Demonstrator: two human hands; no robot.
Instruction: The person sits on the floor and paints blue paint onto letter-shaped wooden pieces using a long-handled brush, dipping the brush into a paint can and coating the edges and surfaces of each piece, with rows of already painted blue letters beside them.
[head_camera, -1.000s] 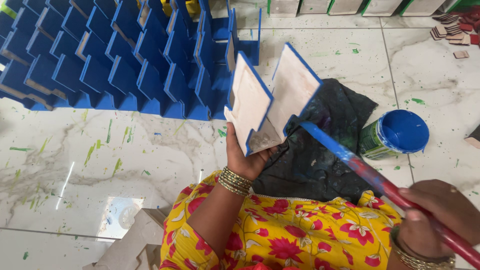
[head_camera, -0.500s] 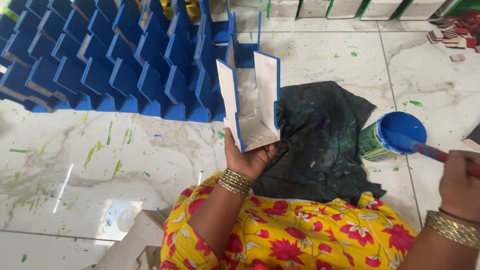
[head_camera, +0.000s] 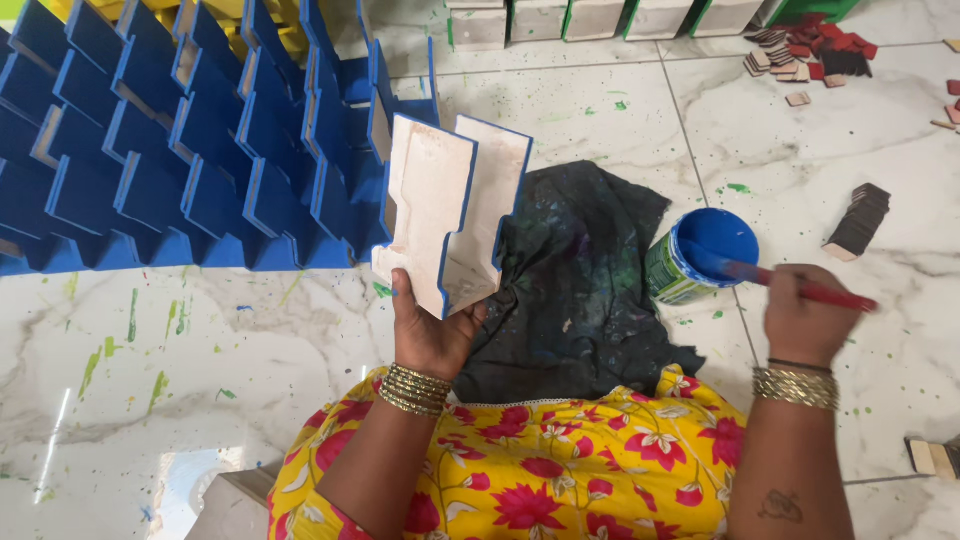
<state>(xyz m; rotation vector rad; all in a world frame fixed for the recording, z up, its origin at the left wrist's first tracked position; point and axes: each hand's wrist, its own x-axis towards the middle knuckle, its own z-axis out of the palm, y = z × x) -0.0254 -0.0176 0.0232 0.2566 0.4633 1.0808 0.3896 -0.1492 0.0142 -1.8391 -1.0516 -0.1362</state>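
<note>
Above the marble floor, left hand raised, fingers clenched around two blue-edged boards; right hand gripped a brush dipped into the paint can, open floor beside.

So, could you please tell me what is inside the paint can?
The paint can holds blue paint, with the brush in the right hand dipped into it. The bristles are covered by paint.
</note>
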